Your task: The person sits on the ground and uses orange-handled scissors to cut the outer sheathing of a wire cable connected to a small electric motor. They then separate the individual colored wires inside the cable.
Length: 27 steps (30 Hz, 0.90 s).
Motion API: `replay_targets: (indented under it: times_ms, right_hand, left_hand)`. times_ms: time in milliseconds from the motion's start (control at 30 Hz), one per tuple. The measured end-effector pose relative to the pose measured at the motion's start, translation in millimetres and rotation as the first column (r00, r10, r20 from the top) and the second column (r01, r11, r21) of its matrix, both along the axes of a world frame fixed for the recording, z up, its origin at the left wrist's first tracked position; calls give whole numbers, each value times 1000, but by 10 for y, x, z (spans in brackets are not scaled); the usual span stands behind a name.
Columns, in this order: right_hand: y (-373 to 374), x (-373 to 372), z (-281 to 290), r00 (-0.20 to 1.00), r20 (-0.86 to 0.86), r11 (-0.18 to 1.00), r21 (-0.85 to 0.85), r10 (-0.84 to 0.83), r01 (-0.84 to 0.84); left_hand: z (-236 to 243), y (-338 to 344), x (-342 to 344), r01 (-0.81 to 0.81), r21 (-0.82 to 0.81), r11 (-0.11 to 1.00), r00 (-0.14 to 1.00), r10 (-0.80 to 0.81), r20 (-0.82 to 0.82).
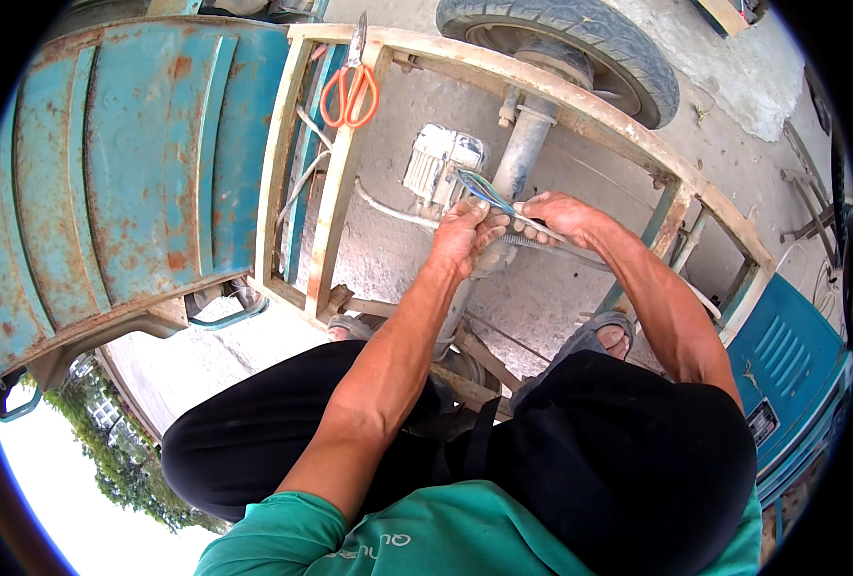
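Observation:
Several thin blue and green wires (pixel 485 189) fan out of a pale cable between my two hands. My left hand (pixel 465 235) is closed, its fingers pinching the wires near their base. Just to its right, my right hand (pixel 563 217) grips the cable, which runs on below the wrist. Behind the wires sits a whitish finned electric motor (pixel 443 158), on or near the axle tube; its exact seat is hidden. A ribbed conduit (pixel 530 241) passes under my hands. Orange-handled scissors (pixel 352 91) lie on the frame bar, blades pointing away from me.
A rusty blue-green cargo bed panel (pixel 139 154) fills the left. Pale metal frame bars (pixel 542 72) surround the motor and the axle tube (pixel 525 144). A tyre (pixel 628 58) stands at the far side. To the right is a blue vented panel (pixel 781 350). My feet rest among the bars.

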State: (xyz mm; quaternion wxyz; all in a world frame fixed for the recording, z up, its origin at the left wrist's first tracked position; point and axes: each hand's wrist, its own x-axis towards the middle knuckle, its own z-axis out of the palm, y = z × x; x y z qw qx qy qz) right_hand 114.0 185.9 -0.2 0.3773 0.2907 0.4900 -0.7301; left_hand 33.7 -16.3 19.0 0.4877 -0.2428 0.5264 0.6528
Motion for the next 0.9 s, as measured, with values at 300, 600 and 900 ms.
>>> replay_targets:
  times_ms: [300,600,900]
  right_hand:
    - [-32,21,-41,1000,-4,1000,5,-13,13]
    - [-72,37,-11,1000,-8,997,71,-25,25]
    - [-36,36,28,1000,-10,997,71,-14,15]
  left_hand:
    - [42,126,-82,125,-182,975,990,-134,-35]
    - [65,73,-36,155,-204,967,983,-171,-65]
    - [119,101,-142,575,-481,661,744,-667,-27]
